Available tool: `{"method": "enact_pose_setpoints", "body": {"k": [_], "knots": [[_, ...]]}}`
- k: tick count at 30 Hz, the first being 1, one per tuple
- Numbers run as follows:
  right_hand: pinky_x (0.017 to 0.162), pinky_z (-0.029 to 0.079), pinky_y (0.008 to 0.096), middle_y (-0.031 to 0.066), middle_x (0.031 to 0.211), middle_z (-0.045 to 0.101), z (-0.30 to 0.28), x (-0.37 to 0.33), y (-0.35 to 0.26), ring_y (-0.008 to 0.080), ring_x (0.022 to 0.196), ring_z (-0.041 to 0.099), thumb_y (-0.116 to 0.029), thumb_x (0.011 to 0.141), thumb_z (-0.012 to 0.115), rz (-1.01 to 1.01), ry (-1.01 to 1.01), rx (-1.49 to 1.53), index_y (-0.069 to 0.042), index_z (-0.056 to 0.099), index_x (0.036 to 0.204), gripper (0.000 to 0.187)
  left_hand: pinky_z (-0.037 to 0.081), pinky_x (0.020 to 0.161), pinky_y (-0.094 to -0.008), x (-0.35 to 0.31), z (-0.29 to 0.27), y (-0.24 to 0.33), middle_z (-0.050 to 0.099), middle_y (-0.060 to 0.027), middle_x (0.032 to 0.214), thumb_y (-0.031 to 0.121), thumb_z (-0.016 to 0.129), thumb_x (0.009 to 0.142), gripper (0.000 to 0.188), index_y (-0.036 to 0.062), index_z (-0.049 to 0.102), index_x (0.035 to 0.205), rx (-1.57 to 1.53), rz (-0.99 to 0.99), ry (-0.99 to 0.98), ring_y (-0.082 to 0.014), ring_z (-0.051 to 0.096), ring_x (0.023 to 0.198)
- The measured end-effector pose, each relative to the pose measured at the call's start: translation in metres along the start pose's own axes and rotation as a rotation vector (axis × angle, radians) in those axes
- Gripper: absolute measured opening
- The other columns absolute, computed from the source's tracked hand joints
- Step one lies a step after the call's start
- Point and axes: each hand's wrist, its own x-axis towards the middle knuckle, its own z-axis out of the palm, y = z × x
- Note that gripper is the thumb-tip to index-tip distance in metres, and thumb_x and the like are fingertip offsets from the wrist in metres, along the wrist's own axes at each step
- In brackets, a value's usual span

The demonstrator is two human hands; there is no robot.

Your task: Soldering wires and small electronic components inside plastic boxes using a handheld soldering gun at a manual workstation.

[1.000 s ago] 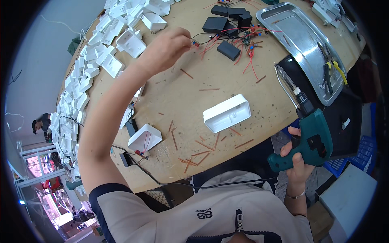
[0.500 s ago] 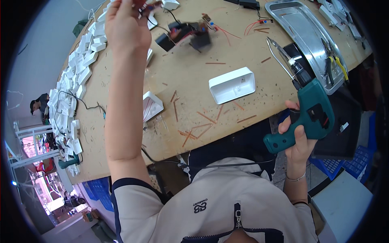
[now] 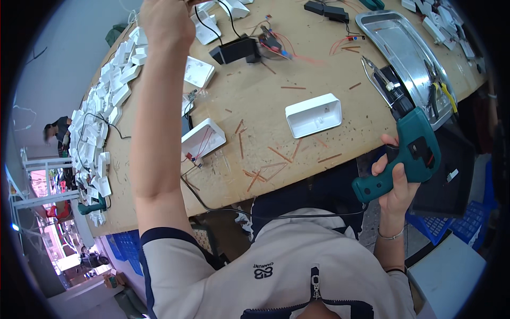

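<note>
My right hand (image 3: 396, 186) is wrapped round the handle of a green soldering gun (image 3: 417, 143), a finger by its black trigger. Its metal tip and thin bent feed tube point up and left toward the tray. My left hand (image 3: 169, 24) reaches far forward at the top edge, its fingers cut off by the picture. Two black wires run from there to a black block (image 3: 235, 50), with a small board (image 3: 271, 40) and red wires beside it, partly blurred. Nearer me are a white housing (image 3: 313, 116) and another white housing with red wires (image 3: 204, 139).
A metal tray (image 3: 366, 24) with yellow-handled pliers (image 3: 445, 95) stands at the right. White housings (image 3: 109, 87) are heaped along the left edge. Brown strips (image 3: 280, 154) lie scattered on the table. The gun's black cord (image 3: 287, 217) crosses before my body. Another person (image 3: 57, 133) is far left.
My left hand has moved up, further out of the picture. The wired black block has swung and now hangs or lies straighter below it. The soldering gun stays in my right hand, shifted slightly.
</note>
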Motion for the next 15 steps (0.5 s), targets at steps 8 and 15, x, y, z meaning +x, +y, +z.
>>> {"method": "enact_pose_setpoints", "body": {"k": [8,15], "knots": [[0.059,0.046,0.0238,0.0242,0.118,0.048,0.005,0.007,0.003,0.0108,0.071,0.054,-0.03,0.084,0.06,0.032,-0.014,0.114,0.004,0.034,0.127,0.06,0.046,0.064,-0.0274,-0.069,-0.014,0.03,0.059,-0.0059,0.082,0.0,0.052,0.083,0.011,-0.0022,0.06,0.091,0.001,0.24,-0.324,-0.0114,0.053,0.064],[0.062,0.048,0.026,0.0227,0.122,0.047,0.024,0.015,0.017,0.0154,0.081,0.059,-0.032,0.085,0.058,0.215,-0.024,0.216,0.002,0.036,0.127,0.059,0.04,0.051,-0.0275,-0.184,0.014,0.005,0.052,-0.0076,0.072,0.0,0.059,0.075,0.01,0.0004,0.06,0.085,0.621,0.232,-0.937,-0.0175,0.051,0.059]]}}
